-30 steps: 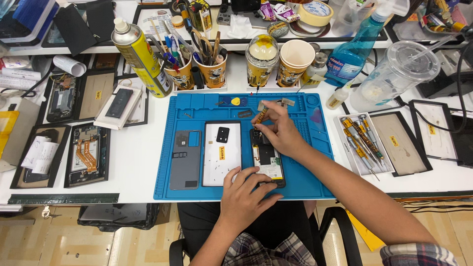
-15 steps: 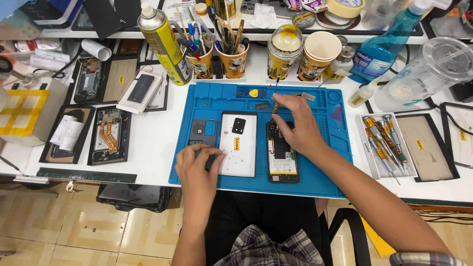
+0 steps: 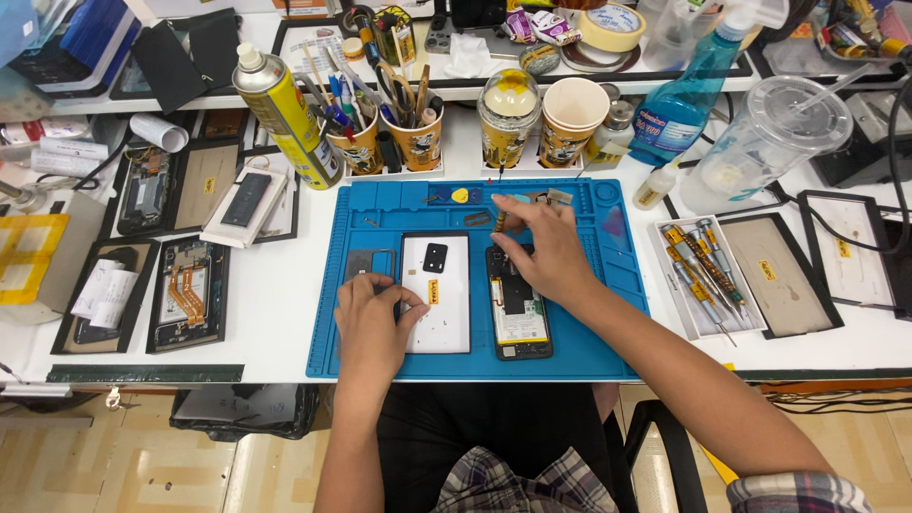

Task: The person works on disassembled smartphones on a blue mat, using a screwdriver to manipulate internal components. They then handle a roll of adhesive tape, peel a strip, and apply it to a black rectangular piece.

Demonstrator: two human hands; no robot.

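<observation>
An opened phone (image 3: pixel 519 313) lies on the blue work mat (image 3: pixel 608 323), its insides facing up. My right hand (image 3: pixel 541 249) rests over its top end, fingers pinched on a small screwdriver (image 3: pixel 501 220) with a yellowish handle. Left of the phone lies its white back cover (image 3: pixel 439 313) with a black camera cutout. My left hand (image 3: pixel 372 318) lies flat on the mat over a grey phone part (image 3: pixel 366 263), fingertips touching the cover's left edge.
Cups of tools (image 3: pixel 418 138), a yellow spray can (image 3: pixel 280 109), a blue spray bottle (image 3: pixel 684 104) and a clear lidded cup (image 3: pixel 760 142) stand behind the mat. A tray of screwdrivers (image 3: pixel 698 275) sits right; several dismantled phones (image 3: pixel 185 294) lie left.
My left hand has moved from the table's front edge up onto the mat, over the grey part. My right hand has stayed at the phone's top end.
</observation>
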